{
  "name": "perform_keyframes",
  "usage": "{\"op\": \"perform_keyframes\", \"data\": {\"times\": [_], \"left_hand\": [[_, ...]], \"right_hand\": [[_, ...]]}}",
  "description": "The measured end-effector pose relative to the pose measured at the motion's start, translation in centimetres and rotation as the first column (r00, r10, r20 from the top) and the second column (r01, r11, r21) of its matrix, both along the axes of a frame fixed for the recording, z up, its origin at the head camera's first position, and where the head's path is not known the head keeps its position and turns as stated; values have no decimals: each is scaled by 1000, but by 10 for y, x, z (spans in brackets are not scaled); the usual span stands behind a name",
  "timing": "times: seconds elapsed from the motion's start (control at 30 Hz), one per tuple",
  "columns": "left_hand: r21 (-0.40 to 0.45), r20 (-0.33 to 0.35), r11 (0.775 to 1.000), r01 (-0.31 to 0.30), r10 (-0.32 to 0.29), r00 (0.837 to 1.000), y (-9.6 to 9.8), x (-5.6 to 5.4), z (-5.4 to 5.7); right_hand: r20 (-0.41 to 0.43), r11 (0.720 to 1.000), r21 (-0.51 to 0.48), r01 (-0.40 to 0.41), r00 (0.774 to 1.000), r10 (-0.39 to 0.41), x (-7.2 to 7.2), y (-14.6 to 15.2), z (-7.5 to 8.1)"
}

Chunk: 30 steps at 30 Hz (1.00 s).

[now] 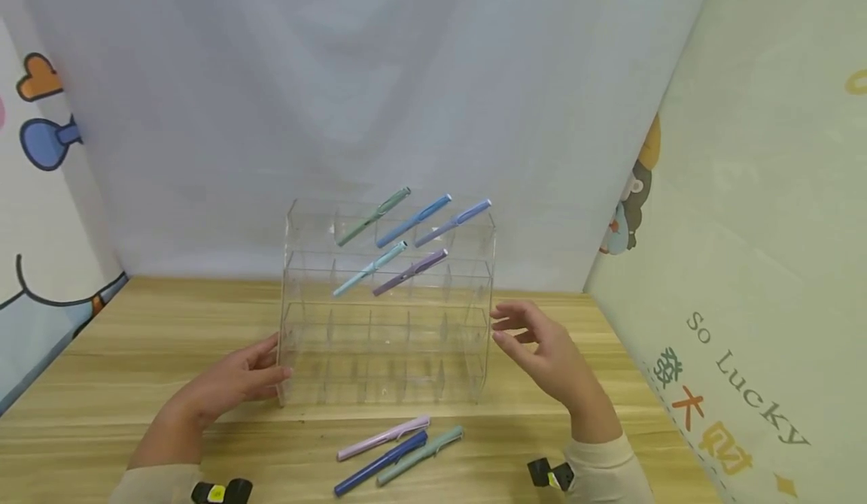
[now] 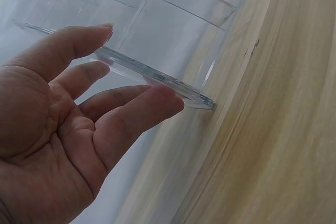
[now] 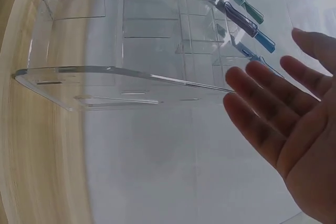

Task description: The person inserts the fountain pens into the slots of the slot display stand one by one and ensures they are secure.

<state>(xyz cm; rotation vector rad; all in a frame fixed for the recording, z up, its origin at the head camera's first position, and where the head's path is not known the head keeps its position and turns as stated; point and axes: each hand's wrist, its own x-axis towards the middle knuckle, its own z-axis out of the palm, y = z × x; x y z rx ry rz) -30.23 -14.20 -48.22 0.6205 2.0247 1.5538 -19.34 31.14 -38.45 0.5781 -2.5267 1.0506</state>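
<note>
A clear acrylic pen rack point(image 1: 386, 314) with several tiers of compartments stands upright on the table. My left hand point(image 1: 244, 372) grips its left side panel point(image 2: 152, 72), thumb over the front edge and fingers along the outer face. My right hand point(image 1: 542, 346) is beside the right side panel point(image 3: 131, 74), fingers loosely bent and holding nothing. Slanted in the top tier are a green pen point(image 1: 374, 217), a blue pen point(image 1: 414, 220) and a periwinkle pen point(image 1: 452, 223). Below them lean a light-blue pen point(image 1: 369, 268) and a purple pen point(image 1: 410, 271).
In front of the rack, a lilac pen point(image 1: 383, 438), a dark blue pen point(image 1: 381, 464) and a pale green pen point(image 1: 420, 456) lie on the wooden table point(image 1: 176, 338). A pale curtain point(image 1: 339, 113) hangs behind, with printed cloths point(image 1: 759, 263) at both sides.
</note>
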Motion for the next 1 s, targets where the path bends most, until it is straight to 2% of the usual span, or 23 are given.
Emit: {"op": "perform_keyframes", "data": {"times": [0.1, 0.2, 0.3, 0.4, 0.47, 0.5, 0.57, 0.63, 0.73, 1.0], "left_hand": [[-3, 0, 1000, -4, 4, 1000, 0, -1, 0], [-3, -1, 1000, -7, 7, 1000, 0, -1, 0], [3, -4, 1000, -3, 3, 1000, -1, 0, 0], [7, -3, 1000, -2, 2, 1000, -1, 0, -1], [7, 0, 1000, -6, 6, 1000, -1, 0, -2], [6, 1, 1000, -8, 8, 1000, -2, 0, -2], [4, 2, 1000, -9, 9, 1000, -2, 0, -2], [3, -1, 1000, -10, 10, 1000, -2, 0, -3], [4, -10, 1000, -6, 6, 1000, -2, -1, -4], [1, -8, 1000, -12, 12, 1000, -1, -1, -2]], "right_hand": [[123, 995, 91, -33, 992, 21, 2, -6, 0], [246, 973, 220, -73, 969, 17, 5, -14, 0], [364, 931, 340, -132, 931, -1, 7, -25, -4], [469, 885, 416, -207, 883, -14, 8, -39, -13], [513, 856, 457, -241, 858, -32, 9, -49, -21], [520, 839, 482, -251, 853, -44, 9, -54, -26], [519, 799, 542, -259, 851, -76, 9, -62, -35], [496, 757, 603, -250, 861, -110, 10, -68, -42], [468, 716, 660, -230, 871, -152, 10, -74, -49], [423, 681, 708, -185, 884, -199, 11, -80, -57]]}}
